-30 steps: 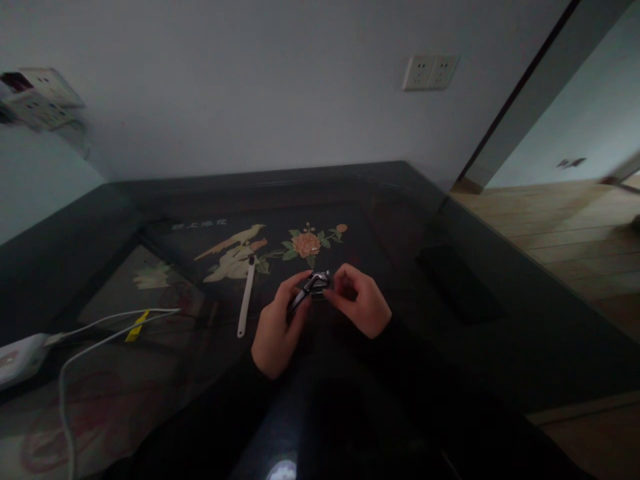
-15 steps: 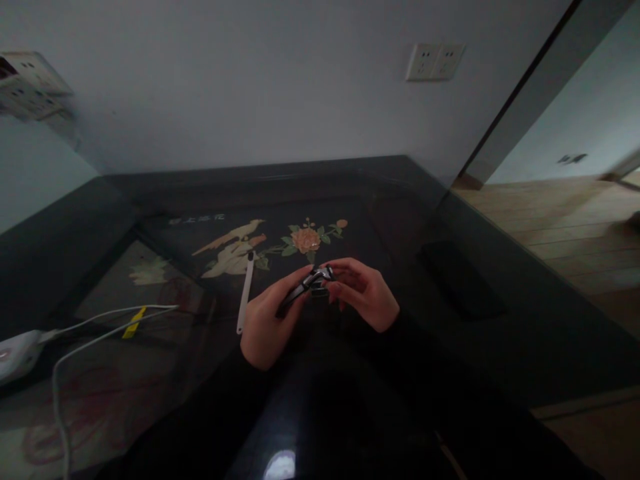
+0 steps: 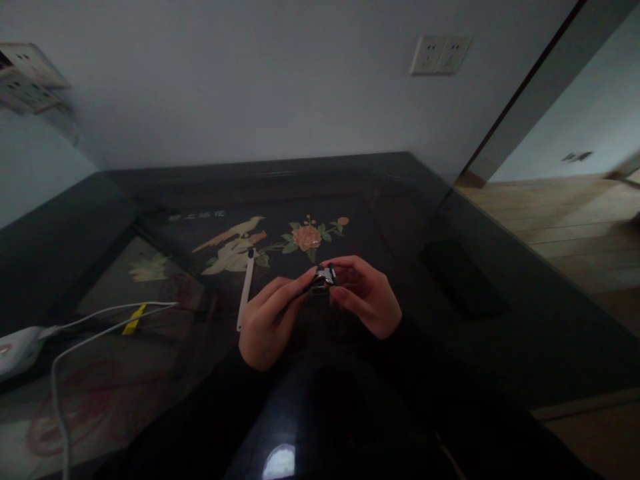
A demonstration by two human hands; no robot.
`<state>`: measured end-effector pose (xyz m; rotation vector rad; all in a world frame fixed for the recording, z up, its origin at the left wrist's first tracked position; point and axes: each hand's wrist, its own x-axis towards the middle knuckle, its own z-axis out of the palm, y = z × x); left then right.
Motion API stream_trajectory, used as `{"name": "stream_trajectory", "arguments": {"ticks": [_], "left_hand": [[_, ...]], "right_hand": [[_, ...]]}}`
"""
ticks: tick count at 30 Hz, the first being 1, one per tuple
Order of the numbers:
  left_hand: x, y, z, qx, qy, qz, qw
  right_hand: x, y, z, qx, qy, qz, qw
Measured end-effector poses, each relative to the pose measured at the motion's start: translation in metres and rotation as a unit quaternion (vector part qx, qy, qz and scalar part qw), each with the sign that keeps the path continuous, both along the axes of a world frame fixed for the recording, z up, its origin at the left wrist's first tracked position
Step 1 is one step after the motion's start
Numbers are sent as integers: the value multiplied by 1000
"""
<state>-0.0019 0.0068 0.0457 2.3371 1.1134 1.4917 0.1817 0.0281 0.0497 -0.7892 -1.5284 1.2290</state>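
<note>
Above the dark glass tabletop [image 3: 450,347], left to right: a white charger [image 3: 13,347] with its cable, a white stick-like tool [image 3: 245,293] lying flat, then the left hand [image 3: 267,327] pinching the handle of a small metal clipper-like tool [image 3: 323,280], whose head the right hand [image 3: 367,297] grips, steadying it between both hands.

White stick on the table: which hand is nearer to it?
Left. The left hand sits just right of the white stick, not touching; the right hand is farther right, beyond the small metal tool.
</note>
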Motion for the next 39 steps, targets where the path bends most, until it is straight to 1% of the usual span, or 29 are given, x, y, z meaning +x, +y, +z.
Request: {"name": "stream_trajectory", "arguments": {"ticks": [5, 9, 14, 20, 27, 32, 36, 39], "left_hand": [[-1, -1, -2, 15, -4, -16, 1000], [-2, -3, -2, 19, 2, -23, 1000], [-3, -3, -1, 21, 22, -24, 999], [-5, -4, -4, 13, 35, -19, 999], [-4, -6, -2, 10, 18, -12, 1000], [-2, -6, 1, 15, 9, 3, 1000], [-2, -6, 0, 3, 9, 23, 1000], [-2, -6, -2, 1, 8, 24, 1000]], "right_hand": [[-1, -4, 1, 54, -11, -28, 998], [-2, -6, 1, 73, -15, -38, 996], [-3, -8, 1, 78, -14, -51, 996], [-4, -9, 1, 89, -5, -50, 995], [-3, -11, 3, 82, -16, -58, 995], [-3, -13, 4, 77, -13, -60, 995], [-4, -13, 4, 80, 3, -54, 995], [-5, -12, 4, 83, 9, -53, 995]]}}
